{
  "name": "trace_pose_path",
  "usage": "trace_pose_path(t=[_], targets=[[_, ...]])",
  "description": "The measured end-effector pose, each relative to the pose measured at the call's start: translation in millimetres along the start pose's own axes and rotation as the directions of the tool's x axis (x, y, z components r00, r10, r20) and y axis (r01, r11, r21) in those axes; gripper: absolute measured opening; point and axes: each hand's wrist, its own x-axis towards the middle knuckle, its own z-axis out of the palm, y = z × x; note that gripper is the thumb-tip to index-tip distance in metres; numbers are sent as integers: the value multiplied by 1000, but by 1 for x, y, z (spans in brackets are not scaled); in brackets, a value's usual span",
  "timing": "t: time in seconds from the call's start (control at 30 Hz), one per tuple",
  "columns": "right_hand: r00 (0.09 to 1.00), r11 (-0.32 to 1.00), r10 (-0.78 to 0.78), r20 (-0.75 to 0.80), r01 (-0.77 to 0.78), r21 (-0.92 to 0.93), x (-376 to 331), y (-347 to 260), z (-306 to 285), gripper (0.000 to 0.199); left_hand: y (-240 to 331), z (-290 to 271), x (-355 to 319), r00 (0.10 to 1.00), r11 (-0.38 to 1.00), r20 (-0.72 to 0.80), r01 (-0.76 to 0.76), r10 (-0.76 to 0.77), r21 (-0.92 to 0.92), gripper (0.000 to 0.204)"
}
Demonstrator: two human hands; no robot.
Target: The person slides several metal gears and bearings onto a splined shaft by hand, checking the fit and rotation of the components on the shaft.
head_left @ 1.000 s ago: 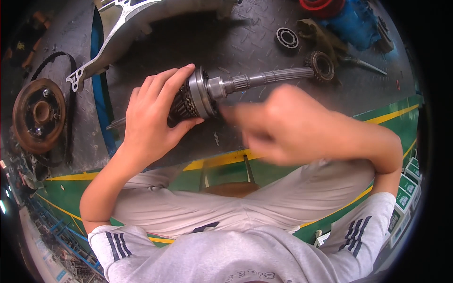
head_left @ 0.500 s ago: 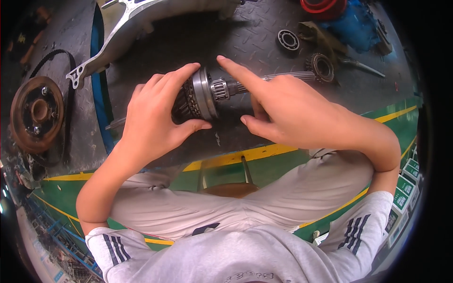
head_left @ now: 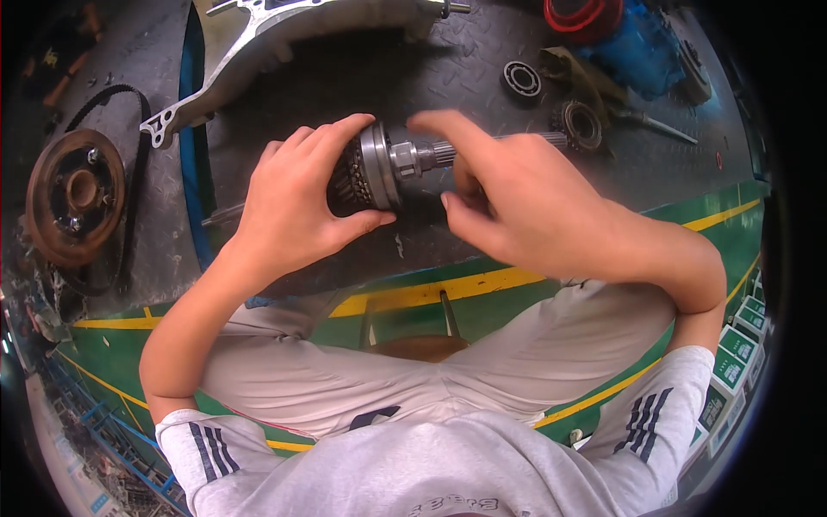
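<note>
My left hand (head_left: 297, 194) is wrapped around the stacked gears and wide steel ring of a gear shaft (head_left: 374, 168), thumb on the near side and fingers over the far side. The shaft lies sideways across the dark metal bench, its thin end sticking out left of my left hand. To the right, my right hand (head_left: 525, 194) hovers over the splined part, index finger bent near the steel ring, thumb apart. A gap shows between its thumb and index finger; the other fingers are curled and partly hidden. The splined end emerges beyond this hand.
A silver metal housing (head_left: 293, 24) stands at the far side. Right of it lie a ball bearing (head_left: 522, 78), a toothed gear (head_left: 582, 126) and a blue-and-red object (head_left: 624, 43). A rusty pulley (head_left: 52, 200) and black belt (head_left: 138, 164) are on the left.
My right index finger has bent from a straighter pose and blurs with motion. My left hand and the gear shaft appear slightly further right, as does the housing in view.
</note>
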Motion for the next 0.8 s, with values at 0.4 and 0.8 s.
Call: trace_pose_path(t=[0.4,0.8], targets=[[819,953,-200,538,290,-87,-14,-20,-25,31,1,-7,2,997,997,23,80,-80,-14,93],[950,967,-65,305,135,-215,12,1,-6,86,-6,-1,1,999,998,34,42,-41,-41,92]])
